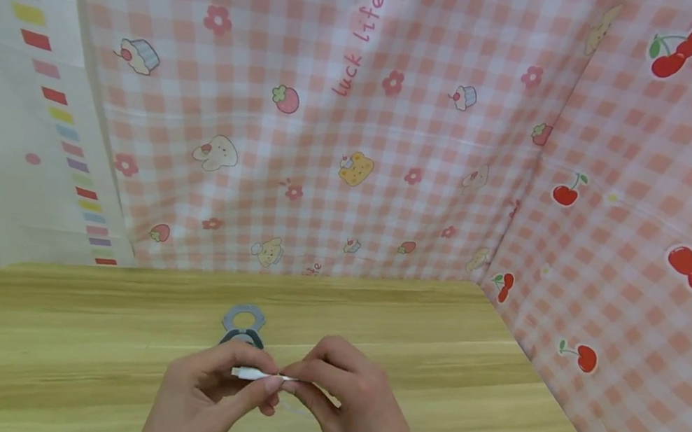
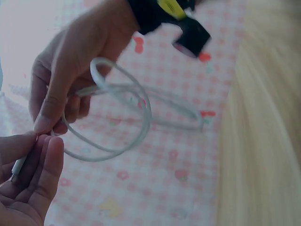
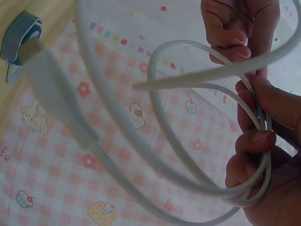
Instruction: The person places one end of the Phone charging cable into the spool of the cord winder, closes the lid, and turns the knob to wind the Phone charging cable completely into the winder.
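Note:
A white cable (image 1: pixel 262 375) is held between both hands just above the wooden table (image 1: pixel 87 329). My left hand (image 1: pixel 258 377) pinches its plug end (image 2: pixel 19 167) between thumb and fingers. Fingertip to fingertip with it, my right hand (image 1: pixel 298 384) pinches the cable and keeps several coiled loops (image 2: pixel 123 117) in its curled fingers (image 3: pixel 256 137). The loops (image 3: pixel 155 155) hang under the right palm. In the right wrist view the left hand (image 3: pixel 235 33) is at the top and the cable's other plug (image 3: pixel 51 89) looms blurred in front.
A grey and dark blue strap-like piece (image 1: pixel 242 326) lies on the table just beyond the hands; it also shows as the strap (image 3: pixel 19 37) in the right wrist view. Pink checkered cloth walls (image 1: pixel 341 138) close off the back and the right (image 1: pixel 643 275). A pale striped sheet (image 1: pixel 9 103) hangs at the left.

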A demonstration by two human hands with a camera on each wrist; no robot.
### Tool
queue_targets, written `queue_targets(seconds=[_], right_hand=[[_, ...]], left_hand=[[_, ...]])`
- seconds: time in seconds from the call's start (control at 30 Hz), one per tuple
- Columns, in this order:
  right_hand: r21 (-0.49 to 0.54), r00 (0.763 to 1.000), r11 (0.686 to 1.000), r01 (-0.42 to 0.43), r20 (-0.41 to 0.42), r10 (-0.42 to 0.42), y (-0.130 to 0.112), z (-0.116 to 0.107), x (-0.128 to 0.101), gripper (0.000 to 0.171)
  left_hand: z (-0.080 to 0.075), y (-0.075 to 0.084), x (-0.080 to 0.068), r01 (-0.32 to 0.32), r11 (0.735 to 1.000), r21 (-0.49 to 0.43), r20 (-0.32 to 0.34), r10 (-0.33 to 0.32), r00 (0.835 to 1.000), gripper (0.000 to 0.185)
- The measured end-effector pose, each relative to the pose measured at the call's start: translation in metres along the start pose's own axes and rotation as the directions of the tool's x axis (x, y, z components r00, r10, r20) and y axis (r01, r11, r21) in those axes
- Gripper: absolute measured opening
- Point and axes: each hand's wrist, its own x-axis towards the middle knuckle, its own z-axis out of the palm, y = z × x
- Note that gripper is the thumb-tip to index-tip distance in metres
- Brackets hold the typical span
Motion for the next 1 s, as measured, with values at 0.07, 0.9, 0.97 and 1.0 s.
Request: queue_targets(seconds=[0.07,0.9,0.97,1.0], right_hand=[[-0.001,1.000,1.000,0.014,0.004,-0.014,0.000,-0.001,0.002,0.018],[-0.077,0.992,0.994,-0.072,0.103,0.080,0.011,-0.026,0.001,0.007],[-0.098,0.992,0.995,-0.027,0.122,0.039,0.008,-0.020,0.002,0.007],[-0.115,0.990,0.993,-0.006,0.136,0.021,0.007,-0.016,0.003,0.008]], left_hand=[[-0.001,0.003,0.000,-0.086,0.991,0.100,-0.013,0.088,0.996,0.007],[-0.049,0.013,0.007,-0.268,0.853,0.448,0.244,0.171,0.955,0.018],[-0.040,0.008,0.007,-0.358,0.756,0.547,0.328,0.200,0.923,0.017],[-0.034,0.006,0.008,-0.393,0.719,0.573,0.358,0.211,0.909,0.017]])
